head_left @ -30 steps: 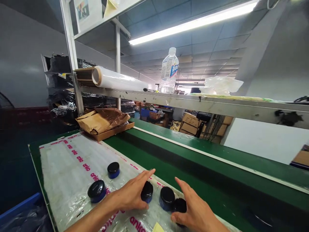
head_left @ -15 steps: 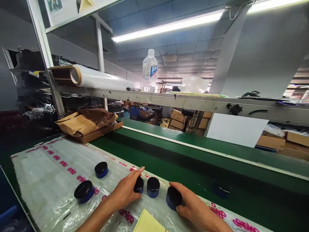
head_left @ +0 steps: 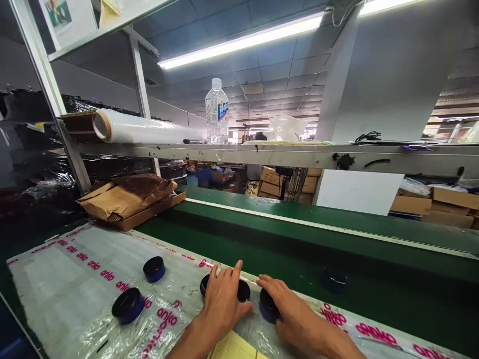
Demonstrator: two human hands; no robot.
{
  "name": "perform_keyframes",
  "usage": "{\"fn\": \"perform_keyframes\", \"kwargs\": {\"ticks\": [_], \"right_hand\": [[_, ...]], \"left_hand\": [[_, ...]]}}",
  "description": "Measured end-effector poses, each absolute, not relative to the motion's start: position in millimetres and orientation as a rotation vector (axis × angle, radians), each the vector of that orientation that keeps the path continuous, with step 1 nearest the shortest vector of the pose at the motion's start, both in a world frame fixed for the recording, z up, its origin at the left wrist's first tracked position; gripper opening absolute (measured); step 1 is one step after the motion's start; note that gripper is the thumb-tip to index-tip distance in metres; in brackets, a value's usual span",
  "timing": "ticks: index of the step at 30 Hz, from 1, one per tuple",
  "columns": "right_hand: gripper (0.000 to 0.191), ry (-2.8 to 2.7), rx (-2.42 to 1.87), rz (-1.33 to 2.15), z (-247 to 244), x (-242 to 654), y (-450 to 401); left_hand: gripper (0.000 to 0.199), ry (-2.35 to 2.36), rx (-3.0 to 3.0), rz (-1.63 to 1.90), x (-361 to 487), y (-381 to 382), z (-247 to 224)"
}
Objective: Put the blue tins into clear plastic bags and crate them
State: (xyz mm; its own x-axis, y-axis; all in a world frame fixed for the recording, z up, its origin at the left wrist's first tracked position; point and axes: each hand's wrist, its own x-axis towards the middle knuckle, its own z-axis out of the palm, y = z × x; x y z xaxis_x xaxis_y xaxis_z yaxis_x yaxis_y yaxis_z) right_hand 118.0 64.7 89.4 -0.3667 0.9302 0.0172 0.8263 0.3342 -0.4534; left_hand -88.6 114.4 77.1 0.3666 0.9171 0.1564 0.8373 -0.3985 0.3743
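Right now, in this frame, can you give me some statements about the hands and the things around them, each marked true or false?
1. The right hand is at a black-topped blue pot. True.
2. The left hand is up at the shelf. False: the left hand is low, over the pink-lettered sheet.
3. The clear bottle lies on its side. False: the clear bottle stands upright on the shelf.
4. The brown paper package rests in a shallow cardboard tray. True.
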Motion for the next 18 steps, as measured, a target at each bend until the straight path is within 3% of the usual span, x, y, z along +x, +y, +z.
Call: {"fn": "perform_keyframes", "kwargs": {"ticks": [3, 5, 10, 14, 18], "right_hand": [[0.089, -2.234, -1.682, 0.548, 85, 120, 62], [0.082, -2.184, -1.766, 0.532, 75, 121, 61], [0.068, -2.256, -1.763, 0.576, 48, 128, 73], [0.073, -2.319, -1.757, 0.574, 48, 130, 78], [0.072, -2.335, -1.825, 0.592, 64, 127, 73]], "left_hand": [[0.114, 1.585, 2.396, 0.551, -94, 102, 76], [0.112, 1.583, 2.417, 0.592, -111, 95, 80], [0.065, 1.976, 2.330, 0.718, -196, 110, 101], [0.054, 2.362, 2.030, 0.618, -267, 146, 108], [0.044, 2.370, 1.895, 0.473, -290, 168, 101]]}}
